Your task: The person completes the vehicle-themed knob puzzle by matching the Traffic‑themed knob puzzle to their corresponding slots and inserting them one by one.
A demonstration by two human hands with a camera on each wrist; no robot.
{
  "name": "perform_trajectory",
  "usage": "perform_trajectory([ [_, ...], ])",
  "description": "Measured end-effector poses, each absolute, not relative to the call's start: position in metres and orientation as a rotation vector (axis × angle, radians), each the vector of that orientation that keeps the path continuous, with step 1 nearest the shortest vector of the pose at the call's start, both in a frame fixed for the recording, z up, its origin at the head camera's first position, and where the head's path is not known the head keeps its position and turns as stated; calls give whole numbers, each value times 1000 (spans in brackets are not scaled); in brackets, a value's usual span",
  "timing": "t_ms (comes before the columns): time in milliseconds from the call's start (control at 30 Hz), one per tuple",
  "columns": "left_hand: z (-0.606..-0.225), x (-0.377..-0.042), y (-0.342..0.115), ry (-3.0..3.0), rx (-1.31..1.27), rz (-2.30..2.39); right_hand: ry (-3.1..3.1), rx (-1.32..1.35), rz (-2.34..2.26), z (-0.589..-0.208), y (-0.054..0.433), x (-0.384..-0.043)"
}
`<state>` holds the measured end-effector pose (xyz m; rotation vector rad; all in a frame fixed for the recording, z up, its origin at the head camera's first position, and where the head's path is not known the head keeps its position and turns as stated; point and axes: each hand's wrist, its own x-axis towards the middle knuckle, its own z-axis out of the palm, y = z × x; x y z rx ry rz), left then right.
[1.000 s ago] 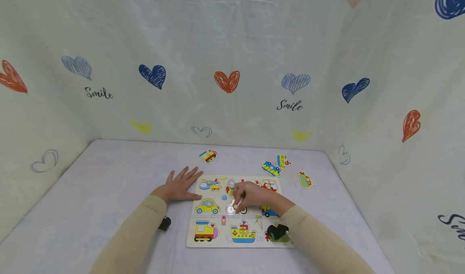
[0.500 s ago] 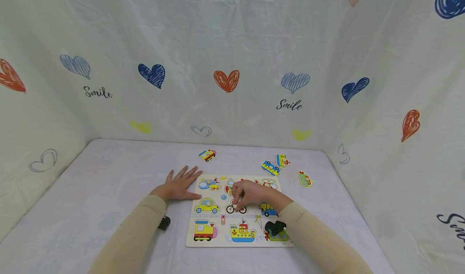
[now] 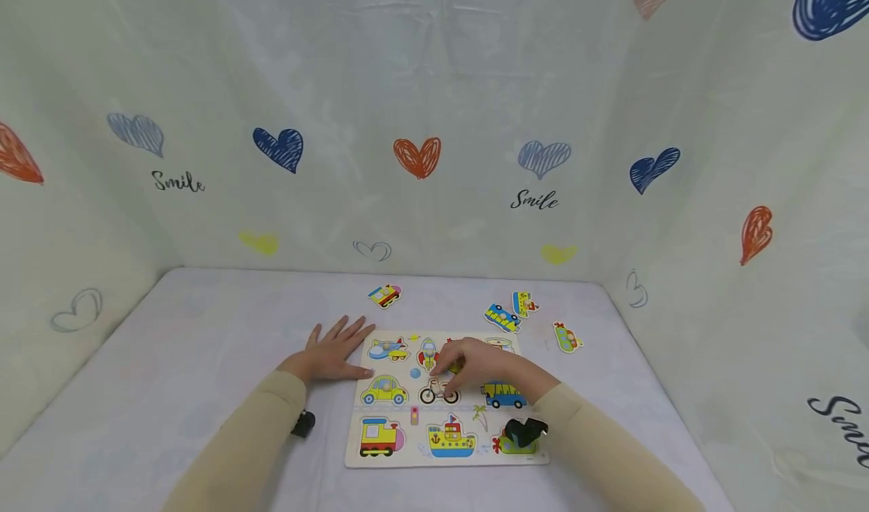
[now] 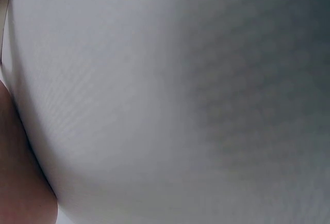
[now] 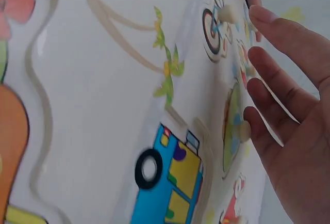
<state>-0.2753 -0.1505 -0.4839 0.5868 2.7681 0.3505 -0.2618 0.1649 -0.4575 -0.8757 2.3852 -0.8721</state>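
Note:
In the head view, a wooden puzzle board with vehicle pictures lies on the table. My left hand rests beside its left edge, fingers spread, the thumb reaching the board. Over the board's middle hovers my right hand, its fingers loosely bent and holding nothing. The bicycle piece lies flat in its place just below the fingertips. Seen from the right wrist, its round knob stands a little apart from the fingers. Pale blurred cloth fills most of the left wrist view.
Beyond the board lie loose pieces: a train, a bus, a ship and a submarine. The yellow car is on the board, left of the bicycle. A curtain with hearts encloses the table.
The bicycle piece, pinched by its knob earlier, has settled flat on the board. My right fingers have let go of the knob and parted from it. The left hand stays put.

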Motion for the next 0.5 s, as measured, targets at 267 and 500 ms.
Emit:
perform_trajectory([
  [267,-487,-275,-150,2778,601,344,2474,-743,-1013,-443,206,-271],
  [500,-486,-274,-150,2774,585,332,2597,-588,-986,-441,235,-285],
])
